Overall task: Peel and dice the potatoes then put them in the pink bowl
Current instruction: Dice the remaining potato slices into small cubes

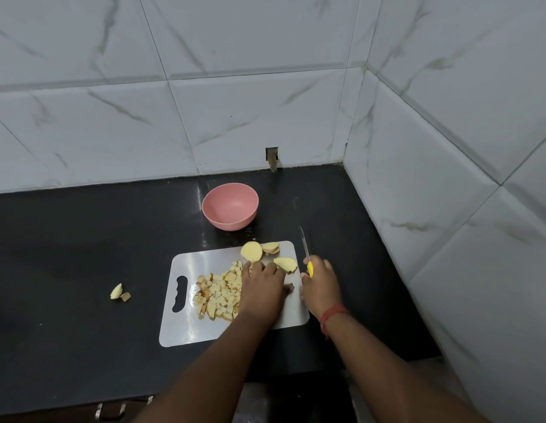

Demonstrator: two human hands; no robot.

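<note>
1. Dicing is well under way: my left hand (261, 283) lies on the board (204, 328) beside the dice (218, 296), fingers (253, 267) straight and close together, pinching nothing that I can see.
2. My right hand (320, 285) grips the yellow handle of the knife (305, 248), fingers curled round it, blade pointing away from me over the tabletop (82, 245) just off the board's right edge.
3. Potato slices (252, 251) wait at the board's far edge, one more (286, 264) just past my left fingertips; several pieces show brown skin.
4. The bowl (230, 206) sits beyond the board, near it, and looks empty.
5. Two scraps (119, 292) lie on the tabletop well left of the board.
6. I judge the cut potato firm but wet and starchy, so slippery on its cut faces; slices should be held flat side down, fingertips on top and back from the blade.
7. The dice are light and loose; I expect scooping them with a flat hand, or sliding them off the board, works better than pinching.
8. The board is thin and pale, probably prone to skating on the glossy black tabletop.
9. Grey-veined white tiles close the corner behind and to the right.
</note>
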